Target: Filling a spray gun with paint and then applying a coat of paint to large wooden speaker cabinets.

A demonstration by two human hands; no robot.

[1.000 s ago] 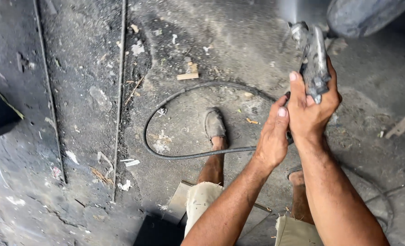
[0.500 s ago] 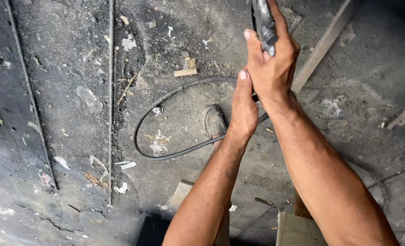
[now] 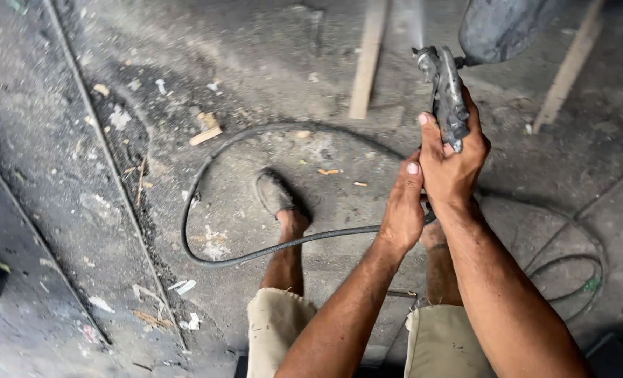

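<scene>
A grimy workshop floor, seen from above.

The rough grey concrete floor (image 3: 269,63) is coated in dark dust and soot, darkest in a band toward the left. Two thin straight grooves (image 3: 115,175) run across it on a slant. Pale paper scraps (image 3: 185,285) and chips of debris lie scattered about, with a small tan wooden offcut (image 3: 206,129) near the top. A long pale wooden batten (image 3: 367,59) lies flat farther up, and a second wooden strip (image 3: 570,66) slants at the upper right. A dark grey flat panel (image 3: 17,266) fills the lower left. The light is dim and even, without sharp shadows.
</scene>
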